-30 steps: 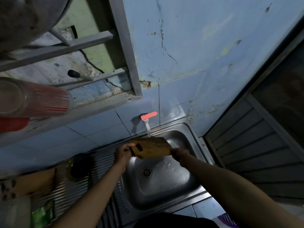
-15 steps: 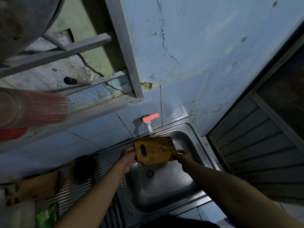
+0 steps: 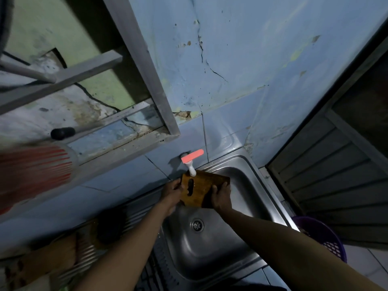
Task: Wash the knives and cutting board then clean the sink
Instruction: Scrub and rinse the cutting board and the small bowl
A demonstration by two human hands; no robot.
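A small wooden cutting board [image 3: 199,191] with a dark slot handle is held tilted over the steel sink [image 3: 249,198], its top edge right under the white tap [image 3: 191,170] with the orange lever. My left hand [image 3: 171,193] grips the board's left edge beside the slot. My right hand [image 3: 221,196] grips its right lower edge. The drain [image 3: 197,225] lies below the board. No knives can be made out.
A ribbed drainboard [image 3: 134,215] lies left of the basin, with a dark round object [image 3: 108,229] and a wooden item [image 3: 39,265] on it. A red-striped glass [image 3: 35,171] sits on the ledge at left. A purple basket [image 3: 324,238] stands right of the sink, by a louvred door.
Both hands have lifted the board up to the tap and tipped it more upright. The right hand has shifted to the board's lower right edge. The view has dropped slightly.
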